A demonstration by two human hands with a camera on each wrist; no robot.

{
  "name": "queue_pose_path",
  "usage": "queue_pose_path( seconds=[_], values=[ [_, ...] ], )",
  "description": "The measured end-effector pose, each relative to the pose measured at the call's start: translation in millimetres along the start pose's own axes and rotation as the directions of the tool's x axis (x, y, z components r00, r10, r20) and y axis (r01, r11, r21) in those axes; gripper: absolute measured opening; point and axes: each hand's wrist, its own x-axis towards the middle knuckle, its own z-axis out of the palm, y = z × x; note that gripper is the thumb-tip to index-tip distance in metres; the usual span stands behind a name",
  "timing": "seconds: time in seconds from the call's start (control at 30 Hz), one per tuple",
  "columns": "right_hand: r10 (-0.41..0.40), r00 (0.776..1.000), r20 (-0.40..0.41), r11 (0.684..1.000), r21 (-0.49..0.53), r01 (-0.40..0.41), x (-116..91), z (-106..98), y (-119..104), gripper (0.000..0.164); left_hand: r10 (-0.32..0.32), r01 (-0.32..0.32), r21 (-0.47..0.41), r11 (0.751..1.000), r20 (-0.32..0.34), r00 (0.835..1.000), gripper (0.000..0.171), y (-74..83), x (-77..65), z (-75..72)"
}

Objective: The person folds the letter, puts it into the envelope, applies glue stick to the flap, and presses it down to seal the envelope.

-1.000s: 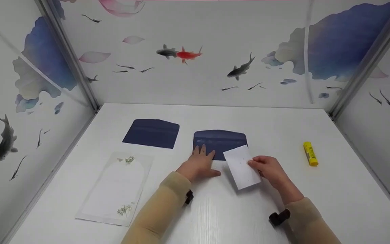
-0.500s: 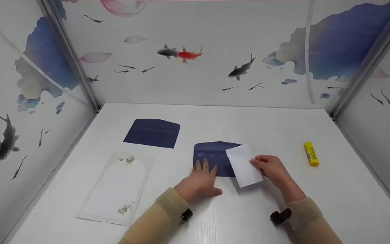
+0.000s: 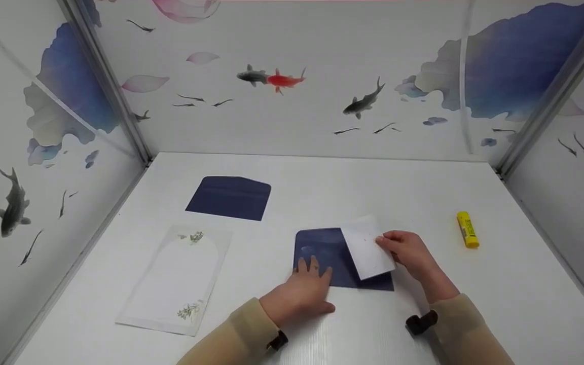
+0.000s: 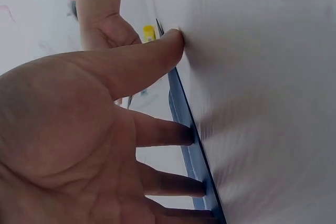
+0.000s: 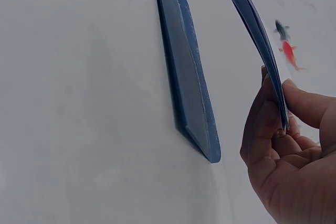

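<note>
A navy envelope (image 3: 340,271) lies on the white table with its flap opened out at the far side. My left hand (image 3: 299,294) rests on its left part, fingers spread and fairly straight; in the left wrist view the fingertips (image 4: 184,134) touch the envelope near its edge. My right hand (image 3: 413,253) pinches a small white folded paper (image 3: 368,248) between thumb and fingers. The paper is held tilted above the envelope's right part, hiding some of it. In the right wrist view the folded paper (image 5: 260,35) shows edge-on in layers, apart from the envelope (image 5: 189,77).
A second navy envelope (image 3: 230,198) lies flat at the back left. A pale sheet with printed leaf sprigs (image 3: 173,284) lies at the left. A yellow glue stick (image 3: 468,230) lies at the right. Printed white walls (image 3: 292,132) enclose the table's back and sides.
My left hand has slid the envelope across the table toward me, so it now lies partly under the folded paper. My right hand has barely moved, still pinching the paper.
</note>
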Motion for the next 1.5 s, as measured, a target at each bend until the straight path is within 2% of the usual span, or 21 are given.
queue_pose_path(
  seconds=[0.2,0.37,0.47,0.57,0.73,0.87,0.97,1.1,1.3,1.5],
  values=[
    [0.013,1.000,0.004,1.000,0.016,-0.013,0,1,0,0.027,-0.024,0.039,0.103,0.994,-0.140,0.990,0.051,-0.8,14.4,1.4],
    [0.012,1.000,-0.002,1.000,0.016,-0.012,2,1,0,0.028,-0.036,0.069,0.163,0.984,-0.199,0.979,0.051,-3.2,22.9,-1.9],
    [0.013,1.000,-0.004,1.000,0.001,-0.013,6,0,-1,0.029,-0.042,0.080,0.174,0.981,-0.212,0.976,0.055,-4.7,28.4,-3.7],
    [0.005,1.000,-0.005,1.000,-0.005,-0.005,11,0,-3,0.029,-0.049,0.085,0.167,0.982,-0.208,0.977,0.055,-5.7,33.7,-5.1],
    [-0.001,1.000,-0.011,1.000,-0.003,0.001,21,2,-7,0.030,-0.051,0.079,0.171,0.982,-0.164,0.985,0.057,-7.3,40.3,-9.6],
    [0.007,1.000,-0.023,0.999,-0.037,-0.008,28,3,-13,0.034,-0.055,0.077,0.177,0.981,-0.128,0.990,0.076,-10.3,44.1,-12.5],
    [0.015,0.999,-0.030,0.998,-0.053,-0.017,34,4,-17,0.034,-0.062,0.075,0.139,0.987,-0.094,0.994,0.093,-14.7,46.8,-14.5],
    [0.019,0.999,-0.039,0.998,-0.063,-0.022,43,5,-20,0.037,-0.072,0.077,0.081,0.994,-0.056,0.996,0.105,-20.8,50.4,-16.6],
    [0.030,0.997,-0.073,0.997,-0.068,-0.035,55,9,-24,0.046,-0.068,0.069,0.033,0.997,-0.043,0.997,0.109,-24.1,53.4,-18.3],
    [0.044,0.997,-0.064,0.996,-0.078,-0.049,67,12,-27,0.055,-0.067,0.069,0.049,0.996,-0.045,0.997,0.107,-23.6,54.8,-19.0]
  ],
)
